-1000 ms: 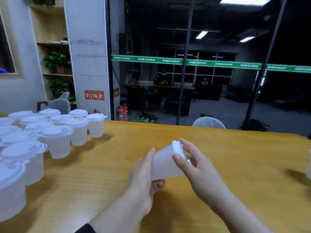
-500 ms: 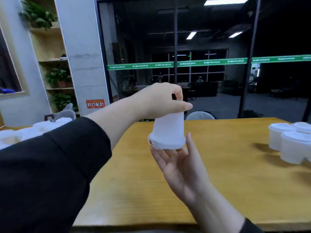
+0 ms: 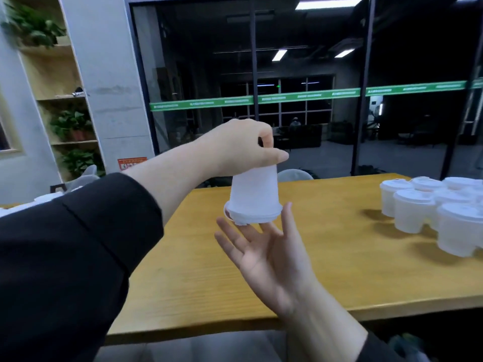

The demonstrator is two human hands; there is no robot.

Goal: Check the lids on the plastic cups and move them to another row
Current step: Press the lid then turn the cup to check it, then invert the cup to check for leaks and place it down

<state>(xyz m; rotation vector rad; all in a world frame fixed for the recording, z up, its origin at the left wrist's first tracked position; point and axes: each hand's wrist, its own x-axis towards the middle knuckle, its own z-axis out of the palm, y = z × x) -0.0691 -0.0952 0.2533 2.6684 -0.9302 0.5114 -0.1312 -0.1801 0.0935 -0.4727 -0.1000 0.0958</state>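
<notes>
Your left hand (image 3: 243, 147) grips the plastic cup (image 3: 253, 197) by its base from above, fingers curled round it, so the cup hangs upside down over the table (image 3: 339, 257) with its long axis near upright and its lid (image 3: 251, 218) facing down. Your right hand (image 3: 271, 259) lies spread and palm-up just under it, fingertips (image 3: 287, 212) at the lid's rim and holding nothing. The checked cups (image 3: 418, 205) stand in rows to your right, nearer that free hand, so the cup probably needs righting and carrying that way.
</notes>
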